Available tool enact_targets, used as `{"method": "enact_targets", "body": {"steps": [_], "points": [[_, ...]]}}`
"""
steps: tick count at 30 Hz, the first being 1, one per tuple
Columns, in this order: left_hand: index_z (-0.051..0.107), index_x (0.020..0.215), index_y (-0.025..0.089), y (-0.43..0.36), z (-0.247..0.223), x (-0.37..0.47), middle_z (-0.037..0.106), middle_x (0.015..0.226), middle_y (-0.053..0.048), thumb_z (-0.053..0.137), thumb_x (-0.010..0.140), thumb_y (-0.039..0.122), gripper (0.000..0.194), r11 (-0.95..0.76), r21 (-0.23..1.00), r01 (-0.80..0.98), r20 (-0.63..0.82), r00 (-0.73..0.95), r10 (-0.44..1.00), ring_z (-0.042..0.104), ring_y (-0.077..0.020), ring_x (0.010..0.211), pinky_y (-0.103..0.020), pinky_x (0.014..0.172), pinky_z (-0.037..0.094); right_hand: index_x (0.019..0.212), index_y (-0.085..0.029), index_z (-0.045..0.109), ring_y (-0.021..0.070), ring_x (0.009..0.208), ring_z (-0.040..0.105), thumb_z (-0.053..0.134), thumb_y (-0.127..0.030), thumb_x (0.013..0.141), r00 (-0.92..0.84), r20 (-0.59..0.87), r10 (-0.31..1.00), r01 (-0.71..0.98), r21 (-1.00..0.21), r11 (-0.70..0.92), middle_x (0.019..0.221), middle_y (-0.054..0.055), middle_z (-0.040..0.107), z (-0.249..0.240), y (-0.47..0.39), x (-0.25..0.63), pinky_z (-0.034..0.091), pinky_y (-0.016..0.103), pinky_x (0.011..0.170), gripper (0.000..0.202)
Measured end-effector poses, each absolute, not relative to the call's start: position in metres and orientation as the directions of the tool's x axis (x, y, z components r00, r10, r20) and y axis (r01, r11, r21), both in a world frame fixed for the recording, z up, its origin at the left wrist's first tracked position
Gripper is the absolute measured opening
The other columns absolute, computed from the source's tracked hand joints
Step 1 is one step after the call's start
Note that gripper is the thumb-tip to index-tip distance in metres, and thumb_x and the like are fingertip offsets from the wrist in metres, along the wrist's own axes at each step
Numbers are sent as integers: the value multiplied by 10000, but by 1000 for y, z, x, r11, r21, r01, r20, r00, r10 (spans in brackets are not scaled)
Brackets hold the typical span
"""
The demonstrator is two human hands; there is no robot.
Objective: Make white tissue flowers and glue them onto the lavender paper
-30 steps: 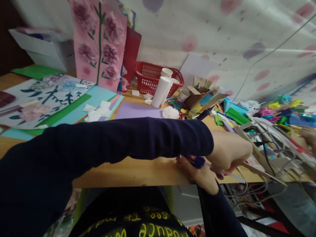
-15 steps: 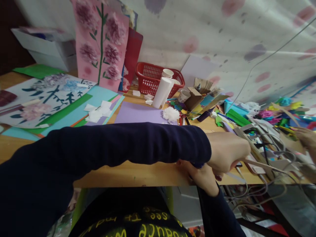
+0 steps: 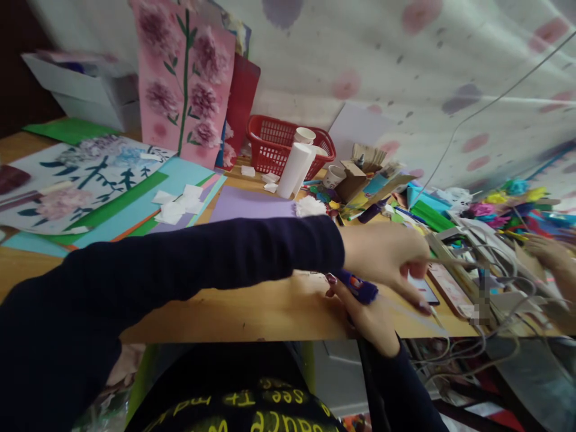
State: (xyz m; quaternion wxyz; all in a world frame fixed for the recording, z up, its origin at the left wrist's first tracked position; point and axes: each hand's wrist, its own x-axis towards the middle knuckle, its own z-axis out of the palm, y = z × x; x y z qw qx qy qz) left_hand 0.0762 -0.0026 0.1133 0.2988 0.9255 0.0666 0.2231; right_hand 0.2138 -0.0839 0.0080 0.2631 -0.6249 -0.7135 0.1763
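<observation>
My right hand (image 3: 371,318) is closed around a purple glue gun (image 3: 357,287) low over the table's front edge. From its back end a pale, see-through stick (image 3: 407,313) runs toward the right, blurred. My left arm reaches across in front of me, and my left hand (image 3: 387,255) hangs just above and beyond the right one. Its fingers are curled with the thumb pointing down; a thin beige strip (image 3: 454,262) sticks out from them, smeared by motion. A white paper flower (image 3: 310,206) lies beyond my left forearm, on the edge of a purple sheet (image 3: 252,203).
Behind stand a red basket (image 3: 270,141), a white roll (image 3: 297,171), a paper cup (image 3: 333,176) and a pink flower picture (image 3: 157,78). White paper pieces (image 3: 180,204) lie left. On the right are a phone (image 3: 425,289), tangled cables (image 3: 508,315) and another person's hand (image 3: 551,255).
My left hand has moved left and slightly up, away from the right side, with the thin strip shifting along. More of the glue gun now shows in my right hand, which stays nearly in place.
</observation>
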Motion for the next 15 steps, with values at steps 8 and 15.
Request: {"method": "enact_targets", "body": {"steps": [8, 15], "points": [[657, 739, 98, 52, 91, -8, 625, 635, -31, 563, 826, 239, 190, -458, 858, 233, 398, 263, 879, 550, -105, 614, -231, 621, 434, 655, -210, 564, 157, 530, 522, 551, -515, 827, -138, 224, 965, 771, -587, 247, 572, 7, 550, 15, -80, 199, 413, 289, 516, 351], [661, 865, 112, 72, 1, -32, 573, 557, 6, 580, 736, 93, 153, -51, 962, 269, 41, 41, 998, 456, -86, 483, -199, 462, 334, 614, -203, 540, 138, 476, 471, 532, -515, 849, -172, 292, 941, 821, -485, 301, 533, 6, 521, 2, -78, 201, 354, 282, 492, 391]]}}
